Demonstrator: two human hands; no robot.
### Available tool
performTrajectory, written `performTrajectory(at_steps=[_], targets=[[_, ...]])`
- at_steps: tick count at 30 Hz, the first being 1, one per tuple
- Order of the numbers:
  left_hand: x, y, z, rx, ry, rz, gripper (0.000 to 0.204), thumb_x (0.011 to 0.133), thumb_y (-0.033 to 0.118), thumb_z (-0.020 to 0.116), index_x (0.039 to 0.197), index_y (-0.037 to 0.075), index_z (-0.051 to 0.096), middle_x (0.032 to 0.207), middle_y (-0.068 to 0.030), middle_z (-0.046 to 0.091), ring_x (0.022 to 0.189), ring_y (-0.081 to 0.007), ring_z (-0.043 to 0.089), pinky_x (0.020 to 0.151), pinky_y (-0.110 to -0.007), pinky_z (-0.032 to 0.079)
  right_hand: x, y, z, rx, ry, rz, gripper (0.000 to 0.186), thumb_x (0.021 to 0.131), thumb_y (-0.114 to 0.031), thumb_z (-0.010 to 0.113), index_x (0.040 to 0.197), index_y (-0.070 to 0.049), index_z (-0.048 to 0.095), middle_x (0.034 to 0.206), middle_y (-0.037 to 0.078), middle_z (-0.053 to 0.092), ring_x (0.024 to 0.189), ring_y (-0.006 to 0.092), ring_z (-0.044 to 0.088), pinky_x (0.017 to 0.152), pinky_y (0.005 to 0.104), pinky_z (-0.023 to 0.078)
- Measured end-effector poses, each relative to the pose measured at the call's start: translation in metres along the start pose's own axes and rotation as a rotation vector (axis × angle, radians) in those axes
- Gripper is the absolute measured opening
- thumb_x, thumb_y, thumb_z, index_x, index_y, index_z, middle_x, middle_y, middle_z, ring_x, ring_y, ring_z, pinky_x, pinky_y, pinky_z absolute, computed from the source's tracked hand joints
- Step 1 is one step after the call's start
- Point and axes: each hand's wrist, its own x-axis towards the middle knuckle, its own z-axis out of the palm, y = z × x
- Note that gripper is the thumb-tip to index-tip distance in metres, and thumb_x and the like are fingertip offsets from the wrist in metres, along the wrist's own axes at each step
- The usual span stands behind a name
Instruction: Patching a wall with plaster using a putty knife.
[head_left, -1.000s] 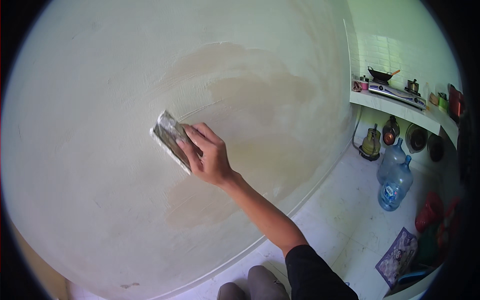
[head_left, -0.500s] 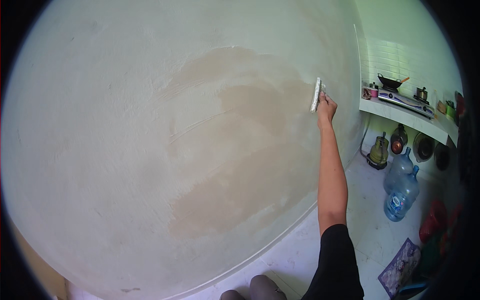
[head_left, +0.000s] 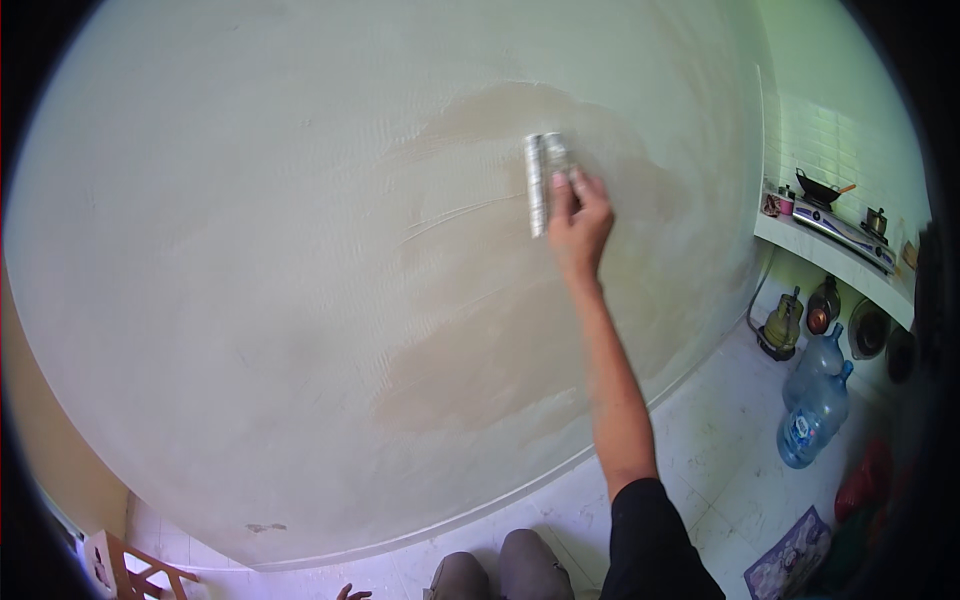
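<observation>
My right hand [head_left: 580, 222] is raised against a pale plastered wall [head_left: 250, 250] and holds a wide metal putty blade [head_left: 540, 185]. The blade stands upright, pressed flat on the wall at the top of a darker, damp-looking brownish patch [head_left: 480, 340]. Curved stroke marks run across the patch to the left of the blade. My forearm reaches up from a black sleeve [head_left: 650, 540] at the lower edge. A few fingertips of my left hand [head_left: 350, 593] show at the bottom edge, too little to tell what they do.
At the right, a shelf [head_left: 830, 255] carries a gas stove with a wok [head_left: 825, 190]. Two blue water bottles [head_left: 815, 405] and a jug [head_left: 782, 325] stand beneath it on the white tiled floor [head_left: 720, 470]. A wooden stool [head_left: 130, 575] sits bottom left.
My right hand swept the blade from the wall's left-middle to its far right edge, and has now come back leftward to the top of the damp patch.
</observation>
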Motion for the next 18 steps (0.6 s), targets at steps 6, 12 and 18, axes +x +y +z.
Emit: performTrajectory(at_steps=[6,12,18], targets=[[-0.021,-0.007,-0.033,-0.069,0.074,0.007,0.054,0.092,0.002,0.048,0.144,0.003,0.038,0.108,-0.0131,0.066,0.074,-0.0161,0.065,0.059,-0.025,0.054,-0.071,-0.087,0.046,0.073,-0.034,-0.115,0.032,0.093,-0.013,0.062,0.114,0.011,0.06,0.097,0.022,0.057,0.088,0.0386,0.058,0.074,0.0458,0.048],[0.045,0.049,0.018,-0.18,-0.067,0.086,0.045,0.095,0.009,0.06,0.136,-0.001,0.046,0.114,-0.0161,0.064,0.082,-0.0227,0.067,0.066,-0.031,0.056,-0.142,-0.154,0.043,0.469,-0.274,-0.079,0.024,0.09,-0.004,0.063,0.111,0.008,0.061,0.096,0.019,0.058,0.085,0.0351,0.059,0.07,0.0424,0.05],[0.087,0.092,0.148,-0.505,-0.188,0.095,0.038,0.102,0.019,0.055,0.133,-0.003,0.052,0.113,-0.0167,0.063,0.087,-0.0229,0.067,0.068,-0.034,0.058,-0.238,-0.138,-0.082,1.149,-0.619,0.986,0.03,0.102,-0.013,0.057,0.125,0.006,0.061,0.098,0.004,0.067,0.084,0.0078,0.059,0.073,0.0255,0.05]])
